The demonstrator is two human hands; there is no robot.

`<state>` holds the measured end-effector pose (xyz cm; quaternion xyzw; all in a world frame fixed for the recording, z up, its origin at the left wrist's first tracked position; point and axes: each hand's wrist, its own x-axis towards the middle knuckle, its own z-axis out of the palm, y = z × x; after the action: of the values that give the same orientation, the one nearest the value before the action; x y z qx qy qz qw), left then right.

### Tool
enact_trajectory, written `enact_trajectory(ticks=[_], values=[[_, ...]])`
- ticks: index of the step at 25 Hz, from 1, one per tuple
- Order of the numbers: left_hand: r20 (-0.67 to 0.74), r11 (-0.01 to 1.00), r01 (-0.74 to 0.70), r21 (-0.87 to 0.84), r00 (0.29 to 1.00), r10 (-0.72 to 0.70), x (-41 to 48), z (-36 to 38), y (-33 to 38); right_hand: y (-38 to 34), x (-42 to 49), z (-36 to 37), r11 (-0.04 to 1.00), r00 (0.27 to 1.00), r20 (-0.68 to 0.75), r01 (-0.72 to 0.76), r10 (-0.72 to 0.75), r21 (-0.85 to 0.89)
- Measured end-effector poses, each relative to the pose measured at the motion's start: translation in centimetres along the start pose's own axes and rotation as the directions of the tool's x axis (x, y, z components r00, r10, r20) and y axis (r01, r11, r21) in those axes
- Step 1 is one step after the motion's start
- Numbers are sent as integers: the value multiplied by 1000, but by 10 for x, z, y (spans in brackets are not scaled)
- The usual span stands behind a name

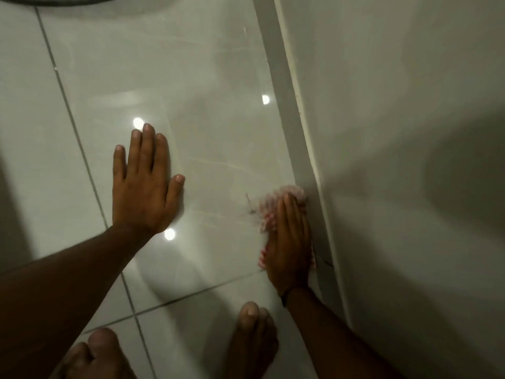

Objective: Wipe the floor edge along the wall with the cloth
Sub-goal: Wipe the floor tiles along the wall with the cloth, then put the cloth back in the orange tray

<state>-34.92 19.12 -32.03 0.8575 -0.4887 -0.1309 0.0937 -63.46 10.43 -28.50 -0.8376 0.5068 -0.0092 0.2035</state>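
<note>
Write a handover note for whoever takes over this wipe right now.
Left hand: flat on the floor tile, fingers spread, holding nothing.
Right hand: palm pressing the red-and-white cloth onto the tile, against the skirting strip below the wall.
Done: cannot tell how much edge is already wiped.
Left: the edge runs on ahead of the cloth; carry on along it.
</note>
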Motion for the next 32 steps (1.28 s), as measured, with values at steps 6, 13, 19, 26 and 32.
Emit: enact_trajectory(ticks=[6,13,19,26,32], values=[[186,1000,-3,-14,983,6,-64,-53,20,17,-71,-58,972,971,203,-159,123,172],[207,996,89,30,974,-93,-153,-217,81,-71,-79,-208,961,966,246,-142,82,238],[54,988,142,55,988,-145,-62,-369,94,-207,41,-320,972,982,172,30,-71,231],[-80,990,138,-4,987,-138,132,-461,41,-378,246,-368,925,973,22,210,-229,317],[-21,990,97,-97,995,-100,257,-436,-17,-464,414,-316,946,960,6,273,-279,176]])
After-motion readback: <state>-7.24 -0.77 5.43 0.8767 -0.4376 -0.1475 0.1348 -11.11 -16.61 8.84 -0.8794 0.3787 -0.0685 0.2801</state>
